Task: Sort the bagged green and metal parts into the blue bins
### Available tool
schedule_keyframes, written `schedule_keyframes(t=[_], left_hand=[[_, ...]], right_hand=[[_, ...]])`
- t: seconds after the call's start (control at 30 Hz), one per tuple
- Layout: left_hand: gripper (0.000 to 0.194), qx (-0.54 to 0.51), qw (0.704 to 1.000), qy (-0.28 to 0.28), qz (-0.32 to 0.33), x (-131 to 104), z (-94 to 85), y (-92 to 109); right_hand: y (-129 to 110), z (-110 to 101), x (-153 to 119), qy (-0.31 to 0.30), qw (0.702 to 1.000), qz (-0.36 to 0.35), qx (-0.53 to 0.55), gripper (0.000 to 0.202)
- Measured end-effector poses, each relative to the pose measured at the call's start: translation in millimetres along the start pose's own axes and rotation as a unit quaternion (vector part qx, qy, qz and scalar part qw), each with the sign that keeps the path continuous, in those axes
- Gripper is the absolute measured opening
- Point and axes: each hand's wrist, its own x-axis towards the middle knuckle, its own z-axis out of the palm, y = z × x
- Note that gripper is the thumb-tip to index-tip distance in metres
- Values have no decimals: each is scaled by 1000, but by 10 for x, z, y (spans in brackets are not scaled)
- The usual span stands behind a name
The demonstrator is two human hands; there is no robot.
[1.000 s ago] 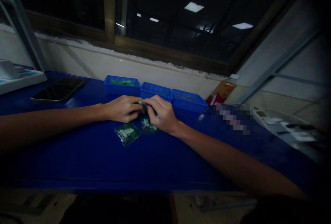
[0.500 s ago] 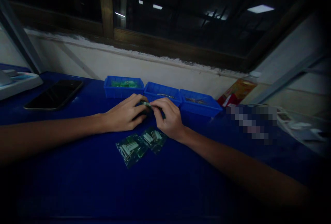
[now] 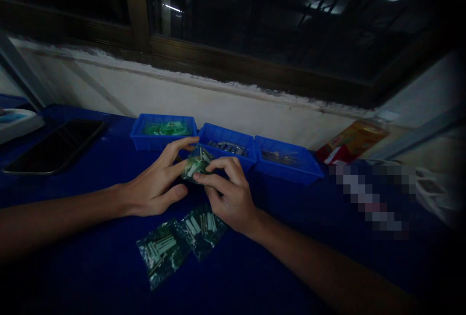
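Observation:
My right hand (image 3: 233,193) is closed on a small clear plastic bag (image 3: 197,163), pinched between thumb and fingers; metal screws and pale pieces show inside. My left hand (image 3: 156,181) lies just left of this bag with fingers spread and thumb apart. Its fingertips reach behind the bag's edge, and whether they touch it I cannot tell. Below the hands, two similar filled bags lie on the blue table: a left bag (image 3: 162,252) and a right bag (image 3: 202,227), side by side with their edges meeting. Both hold pale plugs and screws.
Along the wall stand three blue bins: one with green bags (image 3: 136,138), one with grey metal pieces (image 3: 218,133), one with thin screws (image 3: 302,173). A phone (image 3: 54,147) lies at left beside a white device (image 3: 22,128). A red-and-yellow packet (image 3: 353,142) leans at right.
The bag between the hands has turned to face the camera. My left hand has loosened and spread its fingers, while my right keeps its pinch. The view has shifted closer.

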Motion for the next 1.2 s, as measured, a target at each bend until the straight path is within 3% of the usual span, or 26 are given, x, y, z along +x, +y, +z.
schedule_keyframes(t=[0.1,0.23,0.33,0.43,0.57,0.63,0.83,1.2], left_hand=[[30,6,1000,12,-25,9,12,14],[18,-8,996,-37,-81,20,49,-3],[20,4,994,-3,-110,0,53,-26],[20,29,995,34,-94,-27,51,-53],[23,36,999,30,-23,-42,60,-77],[25,53,998,21,-2,-44,61,-72],[27,118,993,-6,-32,-29,36,-30],[22,166,984,-41,-42,-16,28,-37]], right_hand=[[5,18,18,-11,999,28,19,23],[12,44,44,-43,997,63,26,20],[-3,27,66,-59,995,78,29,16],[-12,-13,89,-62,992,97,53,14],[19,-19,103,-62,987,119,86,34],[37,8,99,-59,987,131,73,35],[17,70,71,-51,986,156,40,21],[-17,71,60,-23,996,83,28,15]])
